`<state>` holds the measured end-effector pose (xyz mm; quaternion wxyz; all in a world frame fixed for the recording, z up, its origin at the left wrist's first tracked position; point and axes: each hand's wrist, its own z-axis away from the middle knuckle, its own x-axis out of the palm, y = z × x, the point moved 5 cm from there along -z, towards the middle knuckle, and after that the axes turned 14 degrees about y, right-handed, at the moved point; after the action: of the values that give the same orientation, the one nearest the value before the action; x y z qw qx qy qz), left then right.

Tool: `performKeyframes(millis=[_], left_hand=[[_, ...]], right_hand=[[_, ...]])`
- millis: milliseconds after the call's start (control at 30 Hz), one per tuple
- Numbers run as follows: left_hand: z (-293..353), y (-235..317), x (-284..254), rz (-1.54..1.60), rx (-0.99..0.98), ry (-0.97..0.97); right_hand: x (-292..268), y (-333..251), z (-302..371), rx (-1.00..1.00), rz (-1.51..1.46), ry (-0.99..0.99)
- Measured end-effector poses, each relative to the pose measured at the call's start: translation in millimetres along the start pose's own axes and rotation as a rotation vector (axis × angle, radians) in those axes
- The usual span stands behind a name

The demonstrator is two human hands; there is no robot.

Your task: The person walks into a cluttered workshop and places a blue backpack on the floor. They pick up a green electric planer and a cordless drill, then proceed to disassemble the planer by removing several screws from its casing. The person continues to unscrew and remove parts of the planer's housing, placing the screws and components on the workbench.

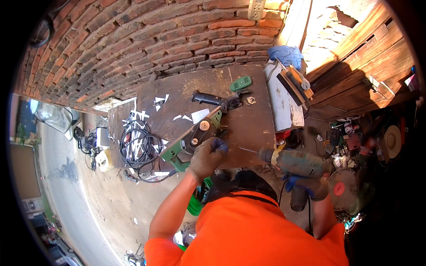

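Observation:
My right hand [313, 187], in a dark blue and grey glove, is wrapped round the handle of a green-grey power drill [299, 162]. A long thin bit [248, 150] sticks out of its chuck and points left over the bench edge. My left hand [207, 158], in a dirty grey glove, is closed against the near side of a green power tool [178, 151], which has two exposed round pulleys. The curled fingers hide whatever they hold. Beyond it lie a black handle-like part [208, 98], a vented green cover [241, 83] and a small metal plate [251, 100].
The worn brown bench [177, 84] stands against a brick wall [146, 44]. Coiled black cable [137, 144] and white scraps cover its left end. A white block [284, 99] carries tools and a blue cloth [286, 56]. A fan [344, 188] and clutter lie at right.

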<state>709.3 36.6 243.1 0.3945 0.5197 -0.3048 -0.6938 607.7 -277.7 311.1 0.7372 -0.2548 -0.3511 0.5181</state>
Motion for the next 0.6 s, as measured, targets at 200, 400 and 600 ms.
performKeyframes(millis=[200, 400, 600], left_hand=[[-59, -16, 92, 0.696, -0.539, -0.367], [-149, 3, 148, -0.136, -0.147, 0.031], [-158, 20, 164, -0.736, 0.169, 0.194]], right_hand=[[-44, 27, 12, -0.047, -0.123, 0.074], [-78, 50, 23, -0.075, -0.252, 0.204], [-95, 59, 29, -0.080, -0.259, 0.243]])
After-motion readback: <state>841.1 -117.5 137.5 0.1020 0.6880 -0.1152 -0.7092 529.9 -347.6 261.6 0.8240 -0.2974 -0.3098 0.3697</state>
